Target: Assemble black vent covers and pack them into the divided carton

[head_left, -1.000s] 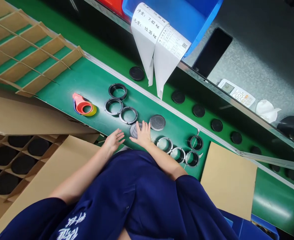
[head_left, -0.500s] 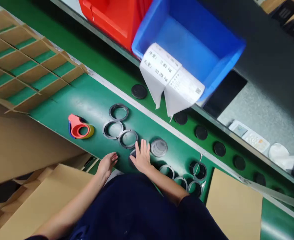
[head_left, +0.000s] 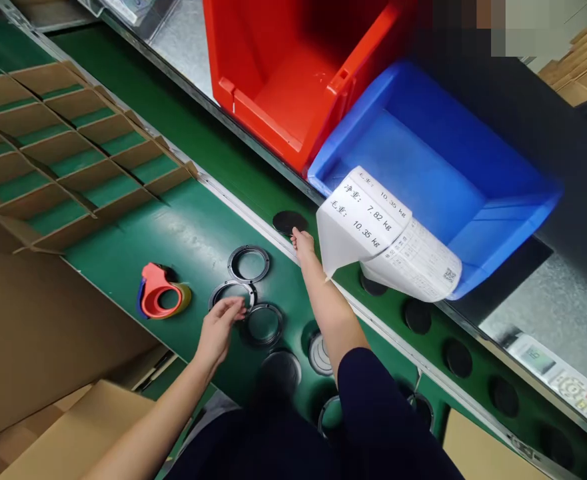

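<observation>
My right hand (head_left: 303, 244) reaches across the white rail, its fingers closed at the near edge of a flat black disc (head_left: 289, 222) on the dark green strip. My left hand (head_left: 222, 328) hovers at the near side of a black ring (head_left: 219, 291), fingers loosely bent and apart from the thumb, partly covering it. Two more black rings, an upper one (head_left: 249, 279) and a lower one (head_left: 262, 343), lie against it. Closer to my body is a dark round cap (head_left: 284, 371). A grey slatted round vent (head_left: 319, 353) is half hidden by my right arm.
A red tape dispenser (head_left: 159, 293) lies left of the rings. Cardboard dividers (head_left: 80, 160) stand at the far left. A red bin (head_left: 273, 113), a blue bin (head_left: 423, 167) and a printed label roll (head_left: 368, 217) sit on the raised shelf. Several black discs (head_left: 418, 316) line the strip.
My right hand has left the dark cap on the table and moved up and away to the black disc. My left hand has shifted toward the rings. The camera view has moved too.
</observation>
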`<state>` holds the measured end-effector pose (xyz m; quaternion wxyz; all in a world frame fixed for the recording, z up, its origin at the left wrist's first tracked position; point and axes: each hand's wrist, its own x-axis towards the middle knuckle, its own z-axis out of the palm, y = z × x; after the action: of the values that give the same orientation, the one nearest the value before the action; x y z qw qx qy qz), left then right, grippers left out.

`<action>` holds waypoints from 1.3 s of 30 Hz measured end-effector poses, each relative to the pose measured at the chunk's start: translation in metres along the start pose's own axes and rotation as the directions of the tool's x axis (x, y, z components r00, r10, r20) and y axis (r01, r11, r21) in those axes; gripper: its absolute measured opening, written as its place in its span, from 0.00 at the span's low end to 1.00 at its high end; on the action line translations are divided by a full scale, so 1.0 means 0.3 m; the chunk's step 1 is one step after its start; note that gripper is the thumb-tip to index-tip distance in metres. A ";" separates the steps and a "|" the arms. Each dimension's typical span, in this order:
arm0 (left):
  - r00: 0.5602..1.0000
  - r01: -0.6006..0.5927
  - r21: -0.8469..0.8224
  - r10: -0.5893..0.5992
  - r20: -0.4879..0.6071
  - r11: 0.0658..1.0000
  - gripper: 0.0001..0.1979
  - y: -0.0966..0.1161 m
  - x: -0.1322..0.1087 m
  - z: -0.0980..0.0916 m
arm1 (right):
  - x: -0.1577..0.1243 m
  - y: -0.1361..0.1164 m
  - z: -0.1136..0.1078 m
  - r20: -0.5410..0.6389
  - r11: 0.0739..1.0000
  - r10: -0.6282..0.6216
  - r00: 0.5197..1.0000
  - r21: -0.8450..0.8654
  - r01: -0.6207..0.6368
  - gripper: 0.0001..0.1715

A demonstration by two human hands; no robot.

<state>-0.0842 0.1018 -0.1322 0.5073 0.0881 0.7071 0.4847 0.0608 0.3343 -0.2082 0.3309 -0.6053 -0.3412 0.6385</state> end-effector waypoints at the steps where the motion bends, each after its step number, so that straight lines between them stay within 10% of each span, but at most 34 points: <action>1: 0.998 0.038 -0.082 -0.034 0.047 0.996 0.23 0.019 0.010 0.028 | -0.060 0.016 0.004 0.013 0.999 0.039 0.999 0.027 -0.039 0.26; 8: 0.855 0.349 -0.457 -0.079 0.512 0.818 0.27 0.086 -0.119 0.155 | -0.767 0.191 -0.126 0.318 0.958 0.078 0.945 0.237 -0.159 0.30; 12: 0.807 0.375 -0.454 -0.043 0.589 0.809 0.24 0.054 -0.323 0.161 | -1.020 0.172 -0.266 -0.008 0.956 -0.270 0.963 -0.119 0.267 0.24; 15: 0.749 0.427 -0.378 -0.087 0.657 0.822 0.28 0.022 -0.462 0.152 | -1.098 0.125 -0.374 0.052 0.677 -0.624 0.780 -0.461 0.573 0.24; 18: 0.723 0.410 -0.329 -0.084 0.686 0.851 0.34 -0.005 -0.567 0.142 | -1.142 0.112 -0.436 0.255 0.491 -0.682 0.686 -0.535 0.687 0.25; 32: 0.689 0.417 -0.258 -0.118 0.715 0.871 0.46 -0.057 -0.727 0.054 | -1.264 0.149 -0.469 0.234 0.803 -0.527 0.817 -0.178 0.569 0.49; 36: 0.714 0.437 -0.255 -0.160 0.681 0.863 0.48 -0.061 -0.696 0.032 | -1.265 0.192 -0.440 0.267 0.744 -0.548 0.793 -0.278 0.608 0.47; 39: 0.745 0.472 -0.248 -0.232 0.626 0.846 0.47 -0.080 -0.660 0.003 | -1.294 0.248 -0.395 0.486 0.516 -0.562 0.669 -0.427 0.743 0.44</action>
<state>0.0185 -0.0321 -0.0258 0.7865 -0.0113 0.4131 0.4591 0.1971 -0.0267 -0.0620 0.2880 -0.4010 -0.7704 0.4033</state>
